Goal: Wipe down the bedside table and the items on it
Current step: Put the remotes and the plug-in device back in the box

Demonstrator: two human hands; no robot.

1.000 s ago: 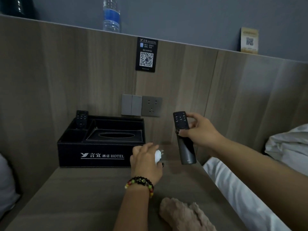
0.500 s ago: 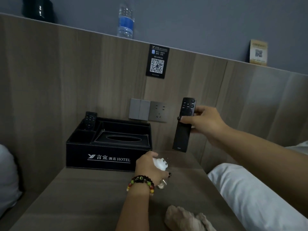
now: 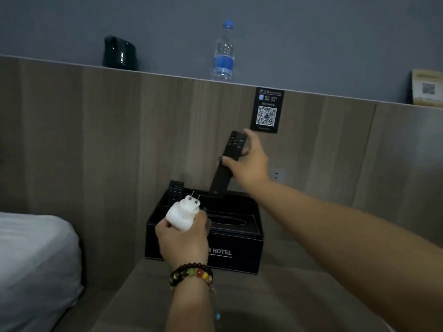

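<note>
Above the black leather hotel tissue box, the right hand now grips the long black remote, lowering it boxward; the left hand has lifted the white plastic plug adapter, baring the tabletop for wiping.

Wood-grain table, black hotel tissue box standing on it just beyond the fingers, ledge above carrying kettle, water bottle

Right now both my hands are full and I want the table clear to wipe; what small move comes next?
Probably lower the long remote gripped by your right hand into the black hotel organizer. Its lower end already hangs just above the box's back edge, near the slot where another remote stands. Your left hand holds the white plug adapter.
</note>
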